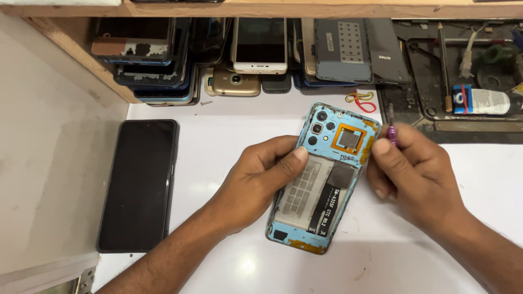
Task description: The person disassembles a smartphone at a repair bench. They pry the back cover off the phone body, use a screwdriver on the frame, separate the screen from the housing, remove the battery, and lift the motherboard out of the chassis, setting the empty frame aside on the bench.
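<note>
The open blue phone point(321, 179) lies on the white bench point(218, 125) between both hands. The left hand point(256, 177) grips its side. The right hand point(417, 177) pinches a purple screwdriver point(391, 130).

At nine o'clock we see a black phone point(139, 185) lying face up on the white tabletop point(229, 136). At eleven to twelve, under a wooden shelf point(272, 9), we count stacked old phones point(158, 60), a white-fronted phone point(260, 46) on a gold one point(236, 83), and a grey back cover point(343, 51). Red and yellow rubber bands point(360, 100) sit at one o'clock. At two o'clock we note a dark work mat point(463, 117), a thin tool point(444, 65) and a small labelled bottle point(482, 100) on its side.
</note>
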